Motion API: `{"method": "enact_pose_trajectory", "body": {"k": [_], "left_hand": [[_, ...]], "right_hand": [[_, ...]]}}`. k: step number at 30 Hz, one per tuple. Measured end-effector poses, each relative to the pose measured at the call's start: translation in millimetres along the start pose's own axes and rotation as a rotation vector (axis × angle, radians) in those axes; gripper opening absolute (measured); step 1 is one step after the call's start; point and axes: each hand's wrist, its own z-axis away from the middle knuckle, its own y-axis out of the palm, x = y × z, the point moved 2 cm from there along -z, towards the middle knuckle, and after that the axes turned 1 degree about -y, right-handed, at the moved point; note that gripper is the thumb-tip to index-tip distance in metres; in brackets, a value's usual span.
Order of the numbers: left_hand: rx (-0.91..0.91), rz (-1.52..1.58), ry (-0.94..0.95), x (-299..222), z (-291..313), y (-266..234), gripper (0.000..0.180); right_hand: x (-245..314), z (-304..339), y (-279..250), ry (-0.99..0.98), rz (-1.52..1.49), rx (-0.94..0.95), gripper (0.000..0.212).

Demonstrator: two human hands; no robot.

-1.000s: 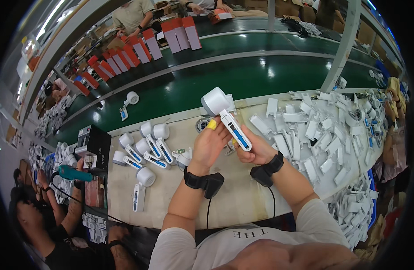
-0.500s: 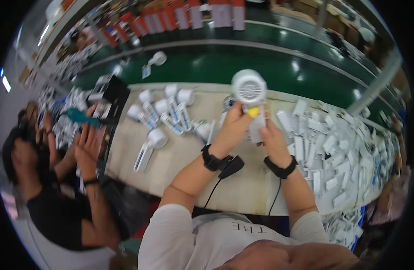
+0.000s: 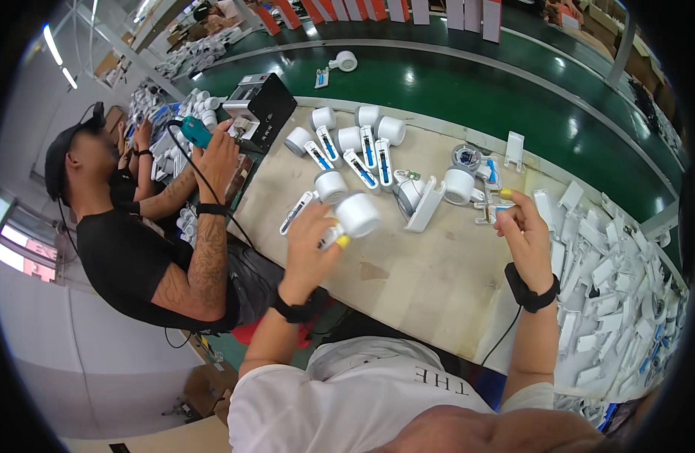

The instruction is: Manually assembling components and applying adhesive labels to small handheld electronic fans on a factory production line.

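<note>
Over left part of worktable: white drum-headed handheld unit in left hand, fingers and thumb closed round handle. Looks light, stiff, smooth plastic; head probably heavier end, liable to tip or slip under loose grip. Best hold: handle sides, since similar units lying beyond show blue strips in open handles, seemingly fragile. Right hand near small parts; fingers half-curled, index out; cannot tell whether thumb pinches anything.

They wear a white T-shirt and black wristbands.
</note>
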Motion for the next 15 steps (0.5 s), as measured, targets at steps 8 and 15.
{"method": "enact_pose_trajectory", "body": {"k": [8,15], "left_hand": [[0.25,-0.207,-0.164,76.6,-24.8,-22.2,0.032],[0.112,-0.192,-0.284,65.9,25.8,-36.6,0.029]], "right_hand": [[-4.3,1.5,9.3,0.038,0.059,0.098,0.032],[-7.6,-1.8,14.5,0.037,0.1,0.134,0.027]]}}
